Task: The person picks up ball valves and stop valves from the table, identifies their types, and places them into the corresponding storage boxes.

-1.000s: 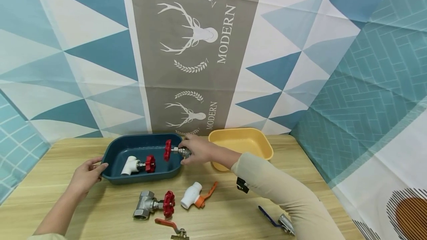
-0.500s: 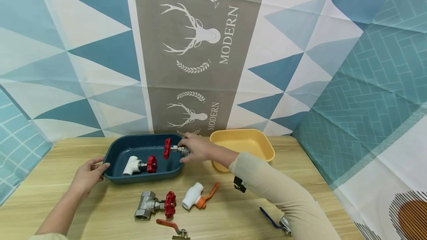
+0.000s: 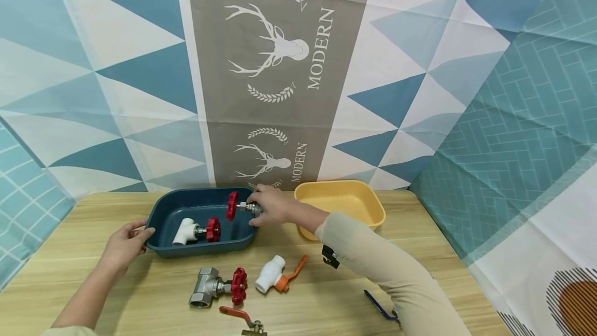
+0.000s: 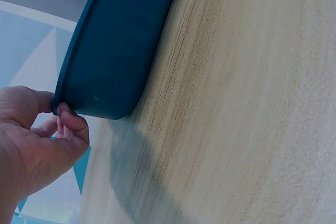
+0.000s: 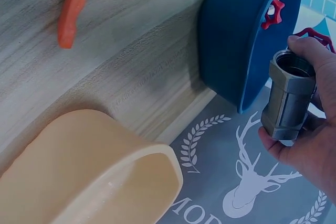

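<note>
My left hand (image 3: 123,248) pinches the left end of the dark blue basin's rim (image 3: 202,249), thumb on one side and fingers on the other in the left wrist view. Above the basin's right end, my right hand (image 3: 272,204) grips a metal gate valve (image 5: 289,100) by its body. Its red handwheel (image 3: 231,206) points left, over the basin, and one threaded opening shows in the right wrist view. Inside the basin lies a white plastic valve (image 3: 186,231) with a red handwheel.
In front of the basin lie a larger metal gate valve (image 3: 204,288), a white ball valve (image 3: 270,275) with an orange lever, and a red-levered valve (image 3: 240,315). A blue-levered valve (image 3: 379,305) is partly behind the right sleeve. A yellow basin (image 3: 380,217) stands right.
My right hand shifts very slightly left and down with the gate valve, and its forearm covers more of the blue-levered valve. The left hand keeps its hold on the rim.
</note>
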Action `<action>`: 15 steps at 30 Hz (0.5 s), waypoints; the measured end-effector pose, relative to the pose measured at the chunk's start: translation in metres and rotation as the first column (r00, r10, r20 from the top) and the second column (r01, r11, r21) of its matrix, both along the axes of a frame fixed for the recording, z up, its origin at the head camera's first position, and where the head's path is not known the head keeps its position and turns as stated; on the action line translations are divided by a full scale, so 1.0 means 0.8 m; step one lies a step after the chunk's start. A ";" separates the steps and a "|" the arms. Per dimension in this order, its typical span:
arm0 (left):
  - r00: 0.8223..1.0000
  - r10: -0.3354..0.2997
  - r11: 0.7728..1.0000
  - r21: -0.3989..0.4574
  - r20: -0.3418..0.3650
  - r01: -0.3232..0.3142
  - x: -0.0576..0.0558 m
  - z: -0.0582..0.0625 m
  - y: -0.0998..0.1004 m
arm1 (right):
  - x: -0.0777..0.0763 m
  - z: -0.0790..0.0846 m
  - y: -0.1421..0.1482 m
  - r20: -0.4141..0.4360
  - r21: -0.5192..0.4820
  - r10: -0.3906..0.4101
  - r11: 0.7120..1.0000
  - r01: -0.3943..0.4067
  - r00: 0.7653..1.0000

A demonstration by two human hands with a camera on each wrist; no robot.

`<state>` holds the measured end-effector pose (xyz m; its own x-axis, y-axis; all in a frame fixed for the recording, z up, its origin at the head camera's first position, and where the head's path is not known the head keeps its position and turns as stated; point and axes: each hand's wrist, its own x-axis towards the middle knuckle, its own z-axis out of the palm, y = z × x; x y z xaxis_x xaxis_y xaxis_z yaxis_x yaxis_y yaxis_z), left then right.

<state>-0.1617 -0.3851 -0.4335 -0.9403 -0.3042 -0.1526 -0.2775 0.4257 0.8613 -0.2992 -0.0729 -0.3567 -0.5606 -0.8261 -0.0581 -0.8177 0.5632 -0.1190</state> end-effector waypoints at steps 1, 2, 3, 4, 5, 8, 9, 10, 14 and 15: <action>1.000 0.000 1.000 0.000 0.000 0.000 0.000 0.000 0.000 | -0.001 0.000 -0.001 -0.002 0.001 0.003 1.000 -0.003 1.000; 1.000 -0.001 1.000 0.000 0.000 0.001 0.000 0.000 0.000 | -0.001 0.000 -0.001 -0.005 0.004 0.004 1.000 -0.004 1.000; 1.000 -0.001 1.000 -0.001 -0.001 0.001 0.000 0.000 0.000 | -0.001 0.000 -0.002 -0.006 0.006 0.007 1.000 -0.007 1.000; 1.000 -0.002 1.000 -0.001 0.000 0.002 0.000 0.000 0.000 | -0.002 0.001 -0.003 -0.007 0.007 0.008 1.000 -0.008 1.000; 1.000 -0.002 1.000 -0.001 0.001 0.002 0.000 0.001 0.000 | -0.002 0.001 -0.004 -0.011 0.011 0.010 1.000 -0.010 1.000; 1.000 0.002 1.000 0.002 0.002 -0.002 0.000 0.000 0.000 | -0.003 0.002 -0.006 -0.015 0.012 0.014 1.000 -0.014 1.000; 1.000 0.006 1.000 0.003 0.002 -0.006 0.000 0.000 0.000 | -0.002 0.002 -0.007 -0.014 0.012 0.016 1.000 -0.016 1.000; 1.000 0.007 1.000 0.005 0.003 -0.007 0.000 0.000 0.000 | -0.003 0.003 -0.008 -0.015 0.013 0.018 1.000 -0.018 1.000; 1.000 0.012 1.000 0.010 0.006 -0.012 -0.001 -0.001 -0.001 | -0.004 0.001 -0.012 -0.014 0.009 0.021 1.000 -0.021 1.000; 1.000 0.013 1.000 0.010 0.005 -0.013 -0.001 -0.001 -0.001 | -0.005 0.000 -0.013 -0.013 0.007 0.019 1.000 -0.019 1.000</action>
